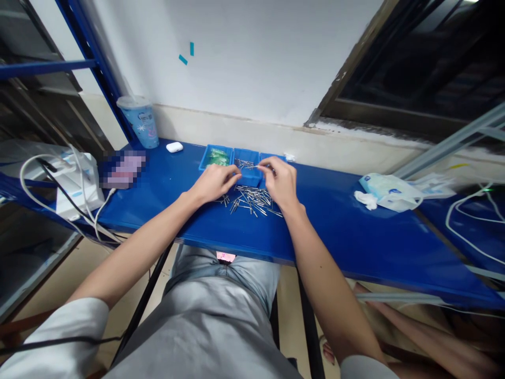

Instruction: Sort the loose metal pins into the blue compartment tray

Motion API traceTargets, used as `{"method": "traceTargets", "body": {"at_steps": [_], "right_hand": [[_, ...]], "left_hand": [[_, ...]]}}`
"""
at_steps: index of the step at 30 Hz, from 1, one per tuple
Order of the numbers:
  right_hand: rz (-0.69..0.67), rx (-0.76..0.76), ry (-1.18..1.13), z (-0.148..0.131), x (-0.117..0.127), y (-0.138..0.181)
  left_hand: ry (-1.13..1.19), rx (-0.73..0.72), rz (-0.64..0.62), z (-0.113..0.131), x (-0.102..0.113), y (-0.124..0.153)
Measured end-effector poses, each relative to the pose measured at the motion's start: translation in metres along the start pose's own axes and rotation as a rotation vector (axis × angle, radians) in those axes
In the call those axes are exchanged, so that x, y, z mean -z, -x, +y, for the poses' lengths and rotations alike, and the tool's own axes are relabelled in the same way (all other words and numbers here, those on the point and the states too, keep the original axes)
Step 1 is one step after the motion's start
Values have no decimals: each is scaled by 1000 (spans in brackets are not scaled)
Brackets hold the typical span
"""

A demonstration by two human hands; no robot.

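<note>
Both my hands are over a blue table [335,231], above a loose pile of thin metal pins [252,201]. My left hand [215,181] is closed in a pinch, and my right hand [281,181] is closed in a pinch too. Between the two sets of fingertips runs one thin metal pin [252,168], held at both ends. Just behind my hands stand small blue trays: one with green parts [216,157], one with metal pins [245,164], and a third mostly hidden by my right hand.
A lidded plastic cup [139,120] and a white earbud case [174,147] sit at the back left. A white device with cables [73,184] lies at the left edge. Tissue packs [389,192] lie to the right, with a white cable [469,221] beyond.
</note>
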State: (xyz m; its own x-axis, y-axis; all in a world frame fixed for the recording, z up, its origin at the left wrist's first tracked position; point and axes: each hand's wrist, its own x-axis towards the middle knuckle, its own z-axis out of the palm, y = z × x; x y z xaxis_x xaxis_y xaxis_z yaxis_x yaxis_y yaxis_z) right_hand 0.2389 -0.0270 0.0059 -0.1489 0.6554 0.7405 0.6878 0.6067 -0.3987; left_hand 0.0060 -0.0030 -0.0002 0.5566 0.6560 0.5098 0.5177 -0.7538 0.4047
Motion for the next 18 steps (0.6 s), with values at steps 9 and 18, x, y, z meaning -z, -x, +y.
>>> {"method": "traceTargets", "body": {"at_steps": [9, 18], "right_hand": [[374, -177, 231, 11, 11, -3], [267, -303, 367, 33, 1, 0]], "left_hand": [[-276, 2, -265, -8, -8, 2], [-229, 41, -322, 0, -2, 1]]}}
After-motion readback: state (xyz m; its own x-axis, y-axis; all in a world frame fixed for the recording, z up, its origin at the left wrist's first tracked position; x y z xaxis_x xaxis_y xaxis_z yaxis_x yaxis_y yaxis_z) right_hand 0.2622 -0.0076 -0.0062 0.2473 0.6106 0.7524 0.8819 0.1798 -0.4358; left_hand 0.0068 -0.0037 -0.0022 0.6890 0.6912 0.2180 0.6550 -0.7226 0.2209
